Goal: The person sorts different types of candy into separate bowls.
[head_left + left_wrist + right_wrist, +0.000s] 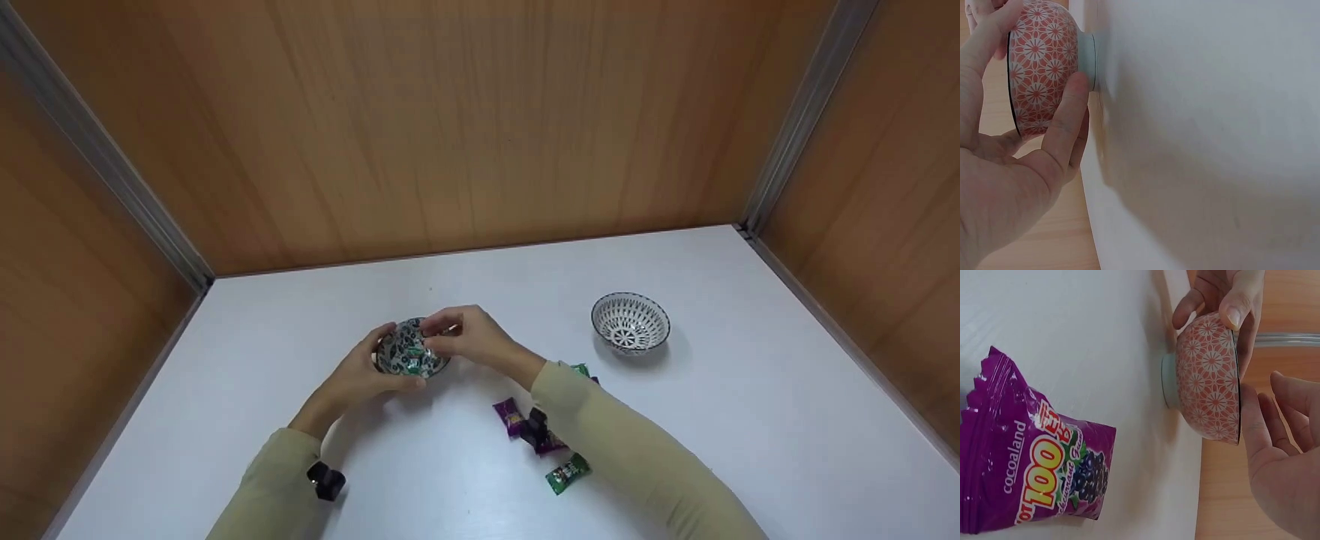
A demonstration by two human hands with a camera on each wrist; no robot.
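My left hand (367, 375) grips a small bowl (1041, 67), thumb at the near side and fingers round the far side and foot. Its outside is pink-red with white flowers; inside it has a dark floral pattern, and green-wrapped candy (414, 364) lies in it. My right hand (472, 335) is over the bowl's right rim, thumb and fingers apart. In the right wrist view that hand's fingertips (1249, 402) come right at the rim, and nothing shows between them.
A second bowl (630, 324), white with black marks, stands at the right. Purple candy packets (509, 416) and a green packet (568, 473) lie by my right forearm, which partly covers others. Wooden panels (480, 135) wall the white table (420, 480) at back and sides.
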